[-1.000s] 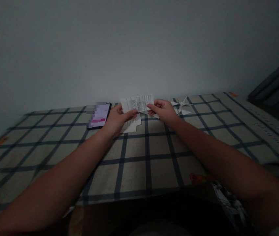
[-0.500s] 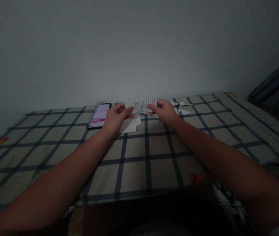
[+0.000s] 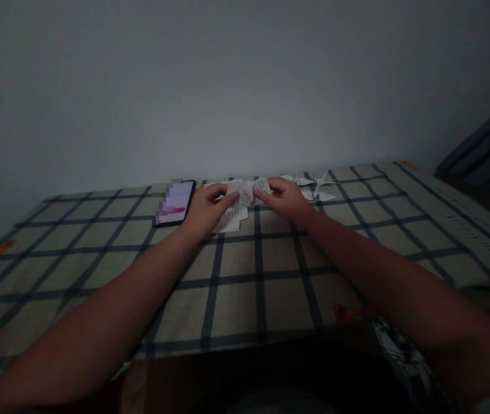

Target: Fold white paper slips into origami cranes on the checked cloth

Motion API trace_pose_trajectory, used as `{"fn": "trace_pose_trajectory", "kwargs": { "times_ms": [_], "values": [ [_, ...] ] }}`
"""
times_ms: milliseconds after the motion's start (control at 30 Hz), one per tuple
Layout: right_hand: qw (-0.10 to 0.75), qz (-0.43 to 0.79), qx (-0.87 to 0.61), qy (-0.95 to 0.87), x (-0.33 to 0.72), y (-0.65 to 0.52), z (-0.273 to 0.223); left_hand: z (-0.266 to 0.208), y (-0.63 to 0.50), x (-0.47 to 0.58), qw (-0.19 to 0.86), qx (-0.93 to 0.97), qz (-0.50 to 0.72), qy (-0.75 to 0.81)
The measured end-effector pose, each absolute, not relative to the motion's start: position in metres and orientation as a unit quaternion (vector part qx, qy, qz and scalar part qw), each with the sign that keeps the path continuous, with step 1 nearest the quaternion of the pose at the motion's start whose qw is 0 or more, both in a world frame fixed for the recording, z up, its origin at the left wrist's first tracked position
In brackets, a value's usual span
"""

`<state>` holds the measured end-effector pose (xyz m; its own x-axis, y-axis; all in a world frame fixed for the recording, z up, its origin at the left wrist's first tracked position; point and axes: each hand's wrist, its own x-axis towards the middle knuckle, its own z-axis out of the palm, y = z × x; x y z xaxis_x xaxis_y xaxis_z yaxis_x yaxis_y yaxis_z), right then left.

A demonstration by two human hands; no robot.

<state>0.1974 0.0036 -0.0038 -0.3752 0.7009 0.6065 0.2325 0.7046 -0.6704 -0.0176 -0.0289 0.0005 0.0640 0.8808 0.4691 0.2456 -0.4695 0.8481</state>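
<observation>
A printed piece of paper [image 3: 247, 190], creased and bent along its middle, is held up between my two hands. My left hand [image 3: 210, 206] pinches its left side between thumb and fingers. On the right side, my right hand [image 3: 284, 197] grips the paper the same way. Below and behind the left fingers lie more printed paper sheets [image 3: 232, 221], partly hidden by that hand. Just past my right hand sit several folded paper shapes with pointed ends [image 3: 320, 185], resembling origami cranes.
A phone [image 3: 178, 204] with a lit screen, part of it pixelated, lies left of my left hand. Underneath everything is a checked tablecloth [image 3: 236, 299]. A plain wall [image 3: 245, 86] rises directly behind the table's far edge.
Half a second ago the paper was stretched wider and flatter. Now it is bent in the middle, and my hands are closer together, the right one having shifted left.
</observation>
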Motion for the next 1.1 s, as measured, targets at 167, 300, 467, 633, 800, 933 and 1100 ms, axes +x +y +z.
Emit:
{"fn": "trace_pose_trajectory", "kwargs": {
  "times_ms": [167,300,467,633,800,933,1100],
  "values": [
    [0.448,0.189,-0.260,-0.834,0.1965,-0.0026,-0.0004,0.0000,-0.0306,-0.0155,0.318,0.694,0.509,0.397],
    [0.446,0.176,-0.252,-0.841,0.1965,-0.0038,0.0004,-0.0019,-0.0288,-0.0165,0.325,0.710,0.496,0.380],
    [0.457,0.209,-0.272,-0.821,0.1961,-0.0006,-0.0022,-0.0026,-0.0283,-0.0168,0.311,0.725,0.481,0.382],
    [0.449,0.212,-0.261,-0.828,0.1951,-0.0013,-0.0031,-0.0070,-0.0248,-0.0174,0.312,0.718,0.494,0.378],
    [0.439,0.221,-0.273,-0.827,0.1953,-0.0018,-0.0036,-0.0087,-0.0219,-0.0177,0.326,0.683,0.519,0.397],
    [0.458,0.256,-0.275,-0.805,0.1954,-0.0014,-0.0044,-0.0055,-0.0237,-0.0172,0.340,0.663,0.542,0.390],
    [0.471,0.247,-0.279,-0.800,0.1973,-0.0024,-0.0035,-0.0038,-0.0239,-0.0189,0.353,0.637,0.560,0.396]
  ]
}}
